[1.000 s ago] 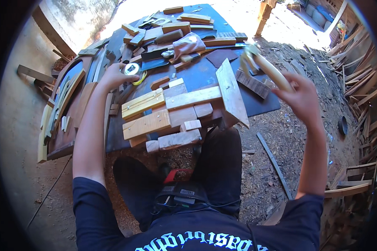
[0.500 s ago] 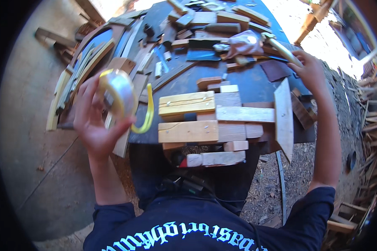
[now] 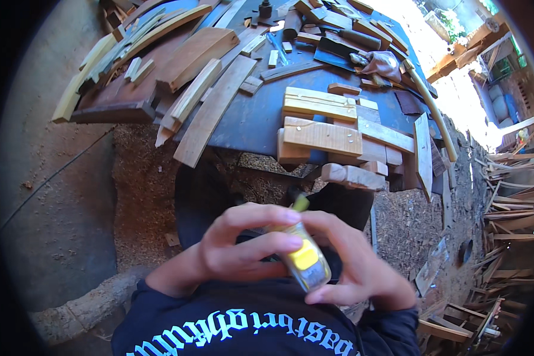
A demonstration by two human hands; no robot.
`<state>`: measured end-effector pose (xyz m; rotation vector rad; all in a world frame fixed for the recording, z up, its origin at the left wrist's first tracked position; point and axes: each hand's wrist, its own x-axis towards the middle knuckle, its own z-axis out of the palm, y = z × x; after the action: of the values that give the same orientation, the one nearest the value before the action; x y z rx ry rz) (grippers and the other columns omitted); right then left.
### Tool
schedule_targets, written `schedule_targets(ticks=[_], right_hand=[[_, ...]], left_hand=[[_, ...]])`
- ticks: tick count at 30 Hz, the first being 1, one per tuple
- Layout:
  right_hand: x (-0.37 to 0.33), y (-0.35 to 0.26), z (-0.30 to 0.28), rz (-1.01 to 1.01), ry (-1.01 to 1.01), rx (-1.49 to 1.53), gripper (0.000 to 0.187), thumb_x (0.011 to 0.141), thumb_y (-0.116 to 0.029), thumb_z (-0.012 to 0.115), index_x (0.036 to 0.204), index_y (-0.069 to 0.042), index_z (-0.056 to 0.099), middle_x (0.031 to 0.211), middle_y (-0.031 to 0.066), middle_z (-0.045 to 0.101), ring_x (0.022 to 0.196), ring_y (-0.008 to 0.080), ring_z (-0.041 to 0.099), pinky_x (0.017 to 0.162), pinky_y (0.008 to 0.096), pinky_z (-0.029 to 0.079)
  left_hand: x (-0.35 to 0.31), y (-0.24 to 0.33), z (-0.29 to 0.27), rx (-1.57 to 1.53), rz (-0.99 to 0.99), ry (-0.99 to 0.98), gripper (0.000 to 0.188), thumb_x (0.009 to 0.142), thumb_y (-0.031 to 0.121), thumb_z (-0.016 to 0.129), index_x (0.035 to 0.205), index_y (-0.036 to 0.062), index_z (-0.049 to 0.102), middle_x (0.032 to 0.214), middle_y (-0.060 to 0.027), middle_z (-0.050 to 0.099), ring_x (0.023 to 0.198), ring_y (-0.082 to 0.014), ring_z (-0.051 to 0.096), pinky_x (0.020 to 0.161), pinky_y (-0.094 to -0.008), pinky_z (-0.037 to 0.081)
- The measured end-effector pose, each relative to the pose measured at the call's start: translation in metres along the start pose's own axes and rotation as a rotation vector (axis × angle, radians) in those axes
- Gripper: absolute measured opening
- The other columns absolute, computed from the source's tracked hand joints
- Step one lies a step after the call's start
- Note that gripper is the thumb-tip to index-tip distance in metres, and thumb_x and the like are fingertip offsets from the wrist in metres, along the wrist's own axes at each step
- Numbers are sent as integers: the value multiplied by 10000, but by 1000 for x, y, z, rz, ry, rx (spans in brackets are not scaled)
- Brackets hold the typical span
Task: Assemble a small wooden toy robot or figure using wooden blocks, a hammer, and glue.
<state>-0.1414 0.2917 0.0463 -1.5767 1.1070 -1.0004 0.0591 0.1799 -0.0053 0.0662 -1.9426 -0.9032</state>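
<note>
A tape measure (image 3: 308,264) with a clear case and a yellow button is held up close to my chest, between both hands. My left hand (image 3: 237,240) grips it from the left, its fingers reaching over the top near a short yellow-green end of the blade (image 3: 301,203). From the other side, my right hand (image 3: 356,264) closes round the case with thumb and fingers. A hammer with a long wooden handle (image 3: 428,101) lies along the right side of the bench. Beyond my hands, a stack of nailed wood blocks (image 3: 323,135) sits at the bench's front edge.
The dark blue bench (image 3: 219,135) carries many offcuts, a crumpled pinkish cloth (image 3: 382,65) and a long flat board (image 3: 216,110) jutting over its front edge. A pale pointed slat (image 3: 422,157) sticks out at right. Scrap wood (image 3: 519,207) piles up along the far right.
My right hand has let go of the hammer and come in to the tape measure. My left hand has brought the tape measure down and right, toward my chest. The view has shifted.
</note>
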Motion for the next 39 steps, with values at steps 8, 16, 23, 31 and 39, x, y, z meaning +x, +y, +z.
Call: schedule_targets(ticks=[8, 16, 23, 31, 39], right_hand=[[14, 47, 61, 148, 282, -14, 834, 798, -278, 858, 1424, -4, 381, 1242, 172, 642, 1153, 278, 662, 1013, 392, 498], [48, 58, 74, 183, 393, -388, 678, 736, -429, 847, 1178, -6, 554, 934, 209, 693, 879, 384, 718, 773, 434, 562], [54, 61, 85, 289, 471, -596, 627, 752, -441, 858, 1122, -13, 587, 885, 165, 709, 810, 321, 735, 734, 387, 563], [44, 75, 92, 280, 636, -969, 663, 717, -575, 829, 1011, -22, 611, 608, 108, 648, 534, 293, 680, 560, 383, 539], [39, 71, 86, 255, 685, -1125, 611, 680, -550, 862, 934, -49, 621, 618, 105, 643, 500, 313, 622, 560, 385, 511]], left_hand=[[-14, -27, -60, -431, -523, -418, 563, 814, 49, 778, 1356, -3, 636, 1360, -206, 618, 1278, -287, 605, 1075, -387, 476], [23, -88, -82, -641, -763, -599, 470, 891, 86, 797, 1335, 9, 666, 1120, -59, 719, 977, -92, 652, 902, -278, 552], [63, -124, -86, -377, -637, -842, 310, 855, 97, 831, 1140, -1, 762, 969, -24, 767, 862, -61, 665, 810, -224, 539], [106, -179, -82, 114, -522, -617, 241, 852, 35, 773, 1092, 54, 788, 960, -40, 778, 908, -87, 695, 862, -284, 550], [110, -195, -58, 171, -378, -556, 289, 853, 28, 776, 1139, 67, 784, 1012, -89, 789, 937, -146, 715, 880, -307, 553]])
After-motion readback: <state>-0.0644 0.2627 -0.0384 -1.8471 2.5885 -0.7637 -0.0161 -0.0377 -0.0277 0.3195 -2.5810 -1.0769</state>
